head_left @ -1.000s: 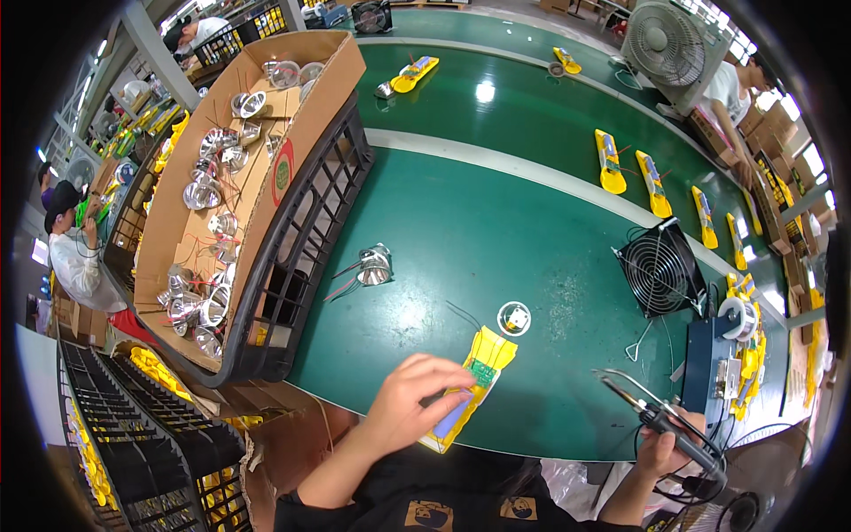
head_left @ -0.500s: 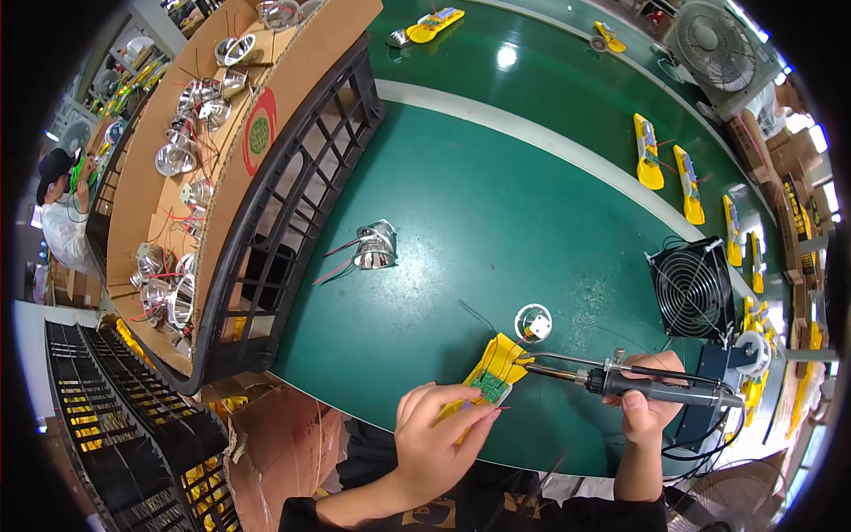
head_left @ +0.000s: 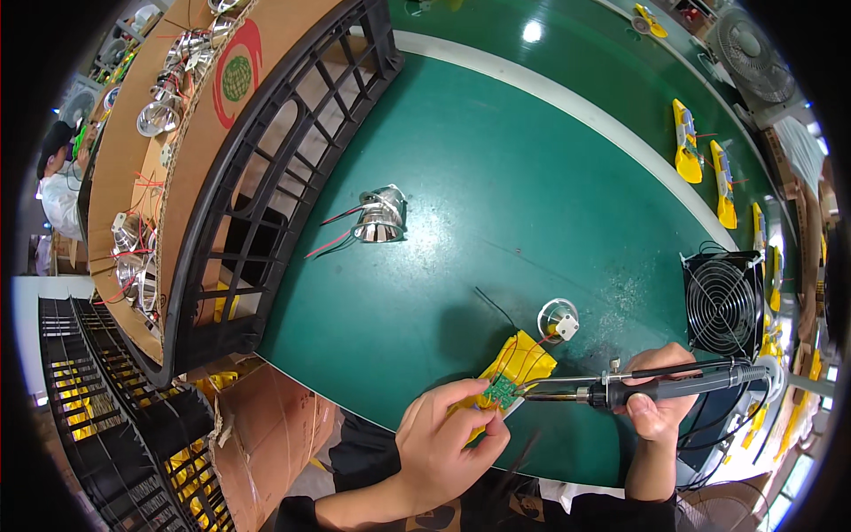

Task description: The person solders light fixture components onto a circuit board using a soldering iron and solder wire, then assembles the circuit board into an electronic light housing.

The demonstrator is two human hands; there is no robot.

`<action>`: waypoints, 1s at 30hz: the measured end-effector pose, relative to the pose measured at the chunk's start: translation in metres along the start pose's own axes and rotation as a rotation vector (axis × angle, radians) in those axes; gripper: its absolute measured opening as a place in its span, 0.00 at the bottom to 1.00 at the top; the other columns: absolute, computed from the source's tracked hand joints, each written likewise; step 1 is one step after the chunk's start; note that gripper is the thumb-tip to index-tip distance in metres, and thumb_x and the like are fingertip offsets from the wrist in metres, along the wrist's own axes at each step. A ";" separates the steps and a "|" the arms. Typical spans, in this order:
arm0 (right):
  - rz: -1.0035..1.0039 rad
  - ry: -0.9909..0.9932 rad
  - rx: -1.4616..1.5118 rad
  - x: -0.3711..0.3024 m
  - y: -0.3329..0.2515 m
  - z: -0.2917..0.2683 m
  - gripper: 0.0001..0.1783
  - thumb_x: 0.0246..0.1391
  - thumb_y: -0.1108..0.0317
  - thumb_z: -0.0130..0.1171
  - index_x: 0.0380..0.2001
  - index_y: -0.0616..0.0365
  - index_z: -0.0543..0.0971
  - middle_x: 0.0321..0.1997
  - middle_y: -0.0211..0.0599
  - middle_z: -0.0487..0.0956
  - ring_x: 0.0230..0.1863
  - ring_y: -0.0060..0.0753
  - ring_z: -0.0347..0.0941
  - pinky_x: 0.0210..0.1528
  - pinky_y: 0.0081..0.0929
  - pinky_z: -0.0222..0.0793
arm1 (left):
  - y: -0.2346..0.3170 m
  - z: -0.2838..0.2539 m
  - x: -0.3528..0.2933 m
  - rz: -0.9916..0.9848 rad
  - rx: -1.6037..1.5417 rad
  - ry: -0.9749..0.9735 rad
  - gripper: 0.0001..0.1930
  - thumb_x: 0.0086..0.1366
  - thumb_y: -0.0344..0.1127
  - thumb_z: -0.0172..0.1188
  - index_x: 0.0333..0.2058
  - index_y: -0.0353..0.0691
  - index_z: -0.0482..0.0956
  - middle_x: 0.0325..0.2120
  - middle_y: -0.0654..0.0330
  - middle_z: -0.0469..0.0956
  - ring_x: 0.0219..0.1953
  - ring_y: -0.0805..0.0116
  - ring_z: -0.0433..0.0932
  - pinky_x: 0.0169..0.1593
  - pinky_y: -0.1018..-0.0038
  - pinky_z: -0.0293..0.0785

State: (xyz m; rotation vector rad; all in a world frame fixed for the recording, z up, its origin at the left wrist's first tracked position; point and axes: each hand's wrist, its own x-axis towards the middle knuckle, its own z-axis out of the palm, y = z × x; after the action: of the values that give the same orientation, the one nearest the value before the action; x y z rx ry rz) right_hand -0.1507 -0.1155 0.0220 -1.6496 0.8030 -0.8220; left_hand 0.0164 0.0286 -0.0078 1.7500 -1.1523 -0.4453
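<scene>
A yellow plastic housing (head_left: 532,352) lies at the table's near edge with a small green circuit board (head_left: 502,391) in it. Thin red and dark wires run from the board to a silver reflector cup (head_left: 558,319) with a white socket. My left hand (head_left: 450,434) is closed over the housing's lower end, thumb and forefinger pinched by the board. The red wire in that pinch is now hidden by the fingers. In my right hand (head_left: 658,390) is a soldering iron (head_left: 683,387) with a thin feed tube alongside; its tip reaches the board's right edge.
Another wired reflector (head_left: 383,215) lies mid-table. At left, a black plastic crate (head_left: 266,177) holds a cardboard box (head_left: 199,191) of reflectors. A black fan (head_left: 722,301) stands at right. Yellow housings (head_left: 685,142) lie on the green conveyor (head_left: 612,80) beyond the pale rail.
The iron's tip has come down from the wires above the board to its edge. My left fingers have moved closer to the board, and the red wire's end no longer shows. The view has shifted.
</scene>
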 end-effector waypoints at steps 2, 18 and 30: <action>-0.007 -0.007 -0.031 -0.001 0.002 0.001 0.16 0.34 0.62 0.63 0.19 0.64 0.72 0.14 0.34 0.71 0.12 0.23 0.67 0.15 0.17 0.64 | 0.001 -0.002 0.001 0.020 0.035 -0.005 0.10 0.36 0.21 0.63 0.20 0.37 0.73 0.33 0.57 0.71 0.29 0.68 0.76 0.30 0.79 0.73; -0.019 -0.046 0.012 -0.001 0.005 0.002 0.13 0.34 0.67 0.62 0.19 0.66 0.73 0.16 0.36 0.72 0.13 0.24 0.67 0.15 0.18 0.64 | -0.002 -0.003 0.002 0.020 0.006 -0.045 0.09 0.37 0.22 0.63 0.20 0.39 0.74 0.34 0.59 0.71 0.30 0.68 0.74 0.32 0.80 0.71; -0.005 -0.041 -0.057 -0.002 0.003 0.002 0.12 0.33 0.65 0.62 0.18 0.64 0.74 0.16 0.35 0.72 0.14 0.26 0.67 0.17 0.19 0.65 | -0.002 -0.002 0.001 0.007 -0.002 -0.050 0.11 0.37 0.24 0.63 0.22 0.40 0.73 0.33 0.60 0.72 0.30 0.65 0.73 0.32 0.76 0.69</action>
State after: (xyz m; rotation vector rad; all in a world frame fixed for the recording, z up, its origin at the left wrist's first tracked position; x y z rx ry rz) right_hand -0.1498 -0.1133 0.0188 -1.7147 0.8001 -0.7726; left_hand 0.0199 0.0287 -0.0085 1.7412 -1.1916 -0.4884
